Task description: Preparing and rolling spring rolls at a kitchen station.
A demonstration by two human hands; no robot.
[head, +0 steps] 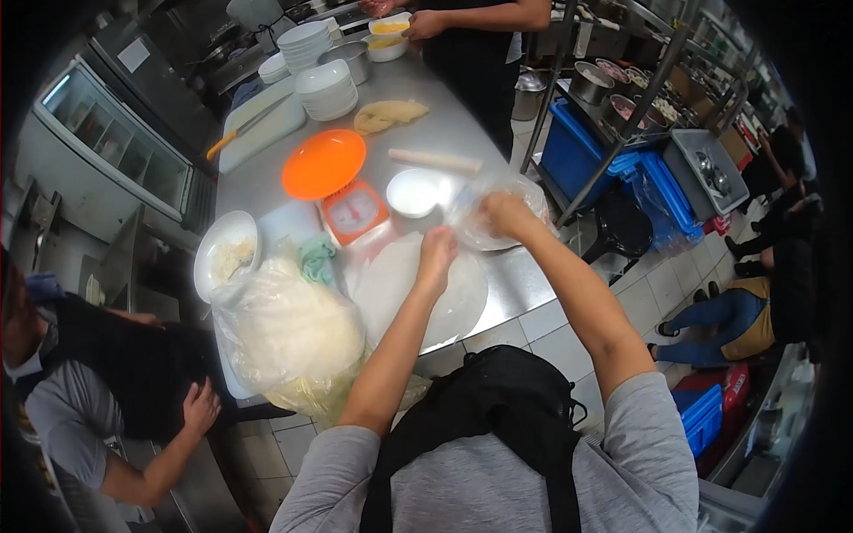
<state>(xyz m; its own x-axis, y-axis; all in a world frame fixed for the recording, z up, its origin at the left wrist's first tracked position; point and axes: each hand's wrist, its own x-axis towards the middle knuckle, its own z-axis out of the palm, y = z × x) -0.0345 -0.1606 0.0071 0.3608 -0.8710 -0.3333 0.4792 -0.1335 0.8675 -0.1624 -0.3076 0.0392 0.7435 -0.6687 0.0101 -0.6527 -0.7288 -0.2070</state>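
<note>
A clear plastic bag lies at the right edge of the steel table, and my right hand reaches into its mouth, fingers partly hidden by the film. My left hand is curled beside the bag; whether it grips anything cannot be made out. Beneath it spreads a thin, round, pale sheet, perhaps rolled dough. Just beyond my hands are a white bowl and a wooden rolling pin. An orange kitchen scale stands left of the bowl. Near my left forearm sits a large plastic bag of pale dough.
Around the scale are an orange plate, a green cloth and a white bowl with flour-like contents. A yellow-handled knife rests on a cutting board. One person stands at left, another across the steel table.
</note>
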